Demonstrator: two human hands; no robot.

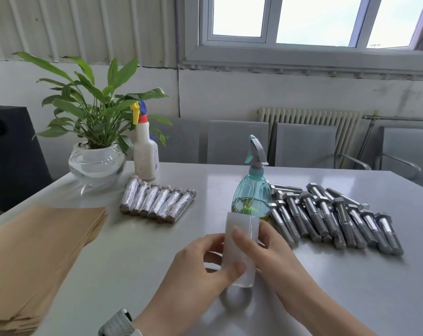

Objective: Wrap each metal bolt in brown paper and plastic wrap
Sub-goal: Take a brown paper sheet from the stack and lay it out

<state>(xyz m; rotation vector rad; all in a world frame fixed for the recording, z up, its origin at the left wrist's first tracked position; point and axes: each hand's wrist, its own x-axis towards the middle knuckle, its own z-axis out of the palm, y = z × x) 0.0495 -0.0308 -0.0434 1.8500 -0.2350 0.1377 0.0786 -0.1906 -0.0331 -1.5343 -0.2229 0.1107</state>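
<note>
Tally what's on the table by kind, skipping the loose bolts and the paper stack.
Shiny plastic-wrapped bolt bundles: 6
Spray bottles: 2, a white one and a teal one
Translucent plastic wrap roll: 1
Potted green plant in a glass bowl: 1
Total: 10

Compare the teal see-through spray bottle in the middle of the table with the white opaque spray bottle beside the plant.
The teal see-through spray bottle is rounded and bulbous, showing yellowish liquid at its base; the white opaque spray bottle is slim, flat-sided and hides its contents. The teal bottle's trigger head is teal and grey; the white bottle's is yellow, blue and red. The teal bottle stands mid-table beside the bare bolts; the white bottle stands at the far edge. Both stand upright.
</note>
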